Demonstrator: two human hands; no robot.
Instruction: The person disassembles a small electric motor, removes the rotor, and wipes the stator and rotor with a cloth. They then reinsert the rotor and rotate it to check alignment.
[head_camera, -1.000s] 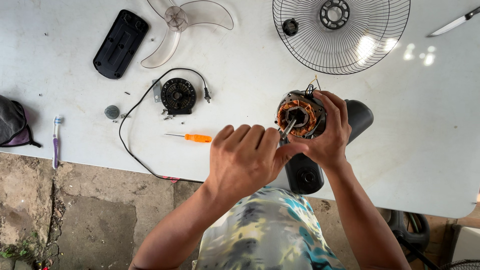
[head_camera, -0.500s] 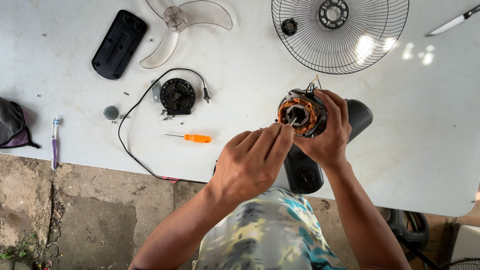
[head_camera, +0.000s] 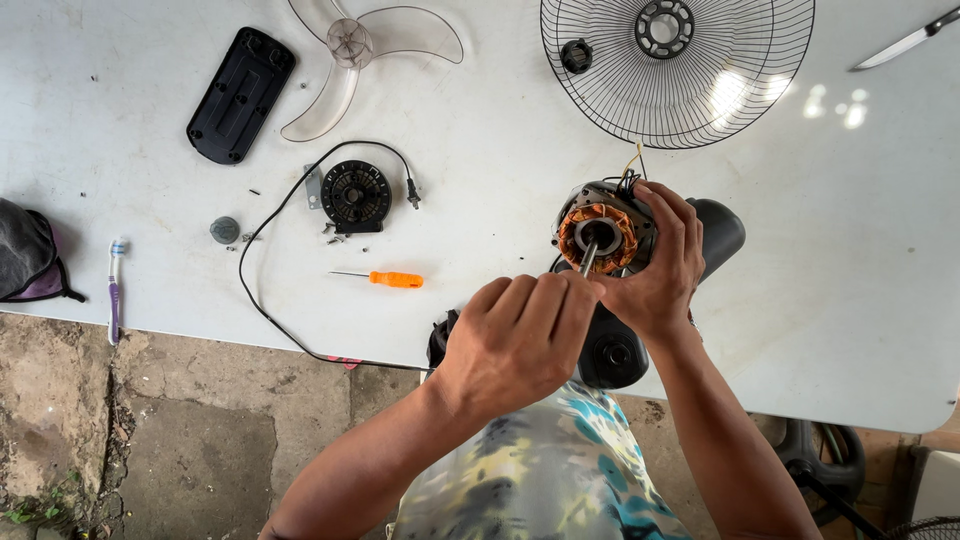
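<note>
Spread across the white worktop before you: a wire fan guard at the far edge, a clear three-blade fan propeller beside a black rectangular cover, a round black part with its trailing black cord, and an orange-handled screwdriver. A toothbrush lies near the left edge, a knife at far right.

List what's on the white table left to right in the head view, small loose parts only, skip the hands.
Toothbrush → grey round cap → black flat cover → black round dial part → orange screwdriver → fan motor with copper windings → knife.
</note>
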